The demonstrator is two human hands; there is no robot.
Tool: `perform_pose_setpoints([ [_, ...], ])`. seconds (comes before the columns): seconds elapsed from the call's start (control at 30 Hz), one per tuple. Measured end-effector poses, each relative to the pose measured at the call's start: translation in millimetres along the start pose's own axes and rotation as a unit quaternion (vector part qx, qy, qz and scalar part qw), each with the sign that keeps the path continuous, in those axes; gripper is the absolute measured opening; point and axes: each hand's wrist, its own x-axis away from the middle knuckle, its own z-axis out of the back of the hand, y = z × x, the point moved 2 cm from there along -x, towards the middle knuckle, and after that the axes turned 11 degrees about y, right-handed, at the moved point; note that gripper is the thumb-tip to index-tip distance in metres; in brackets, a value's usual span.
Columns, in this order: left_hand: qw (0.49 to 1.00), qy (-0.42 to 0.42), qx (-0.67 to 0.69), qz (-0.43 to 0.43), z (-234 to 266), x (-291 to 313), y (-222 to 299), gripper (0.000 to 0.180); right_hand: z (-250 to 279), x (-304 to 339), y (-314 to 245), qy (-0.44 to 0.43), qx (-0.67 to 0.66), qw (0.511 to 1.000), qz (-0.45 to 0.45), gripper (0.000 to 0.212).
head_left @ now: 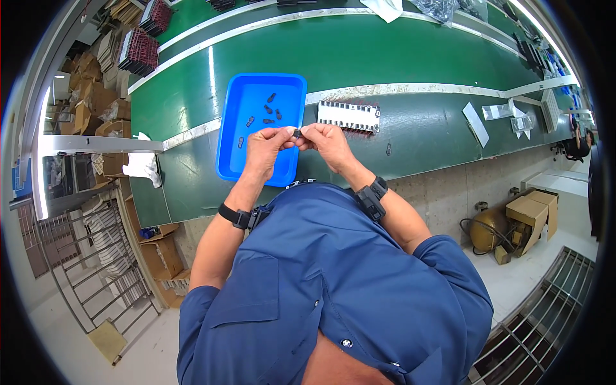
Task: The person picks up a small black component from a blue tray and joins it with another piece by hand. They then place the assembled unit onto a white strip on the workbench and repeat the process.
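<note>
My left hand [264,149] and my right hand [326,142] meet over the right side of a blue tray [229,128]. Their thumbs and fingertips pinch a small black part [296,133] between them; its exact kind is too small to make out. Inside the tray lie several similar small black parts [268,110], scattered about. Just right of my right hand, a white rack with a notched edge [350,116] rests on the bench, with thin reddish wires along its borders. One more small dark part [389,149] lies alone on the green bench top farther right.
The green bench [423,122] runs across, with a pale rail [410,88] along it. A white cloth [142,168] hangs at its left end. White plates and clear plastic pieces [497,112] lie at the right. Cardboard boxes [532,215] and a brownish tank [486,232] stand below right.
</note>
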Motion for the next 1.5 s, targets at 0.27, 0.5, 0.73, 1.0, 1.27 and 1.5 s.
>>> perform_pose_setpoints([
  [0.27, 0.999, -0.012, 0.022, 0.023, 1, 1, 1, 0.016, -1, 3, 0, 0.01, 0.008, 1.0, -0.005, 0.023],
  [0.5, 0.999, -0.012, 0.026, 0.028, 2, 1, 0, 0.016, -2, 4, -4, 0.026, 0.079, 0.996, 0.021, 0.024],
  [0.73, 1.0, -0.009, 0.009, 0.012, 0, -2, 0, 0.016, -2, 1, -2, 0.035, 0.051, 0.998, 0.013, 0.025],
  [1.0, 0.999, 0.0, 0.052, -0.002, 0, 5, 13, 0.015, -6, 6, -12, 0.054, 0.053, 0.997, 0.007, 0.026],
  [1.27, 0.999, -0.003, -0.008, -0.044, -3, 7, 16, 0.012, -9, 10, -19, 0.068, 0.112, 0.989, 0.064, 0.023],
  [1.5, 0.998, -0.001, -0.021, -0.062, -5, 4, 12, 0.016, -6, 8, -15, 0.066, 0.136, 0.979, 0.135, 0.026],
])
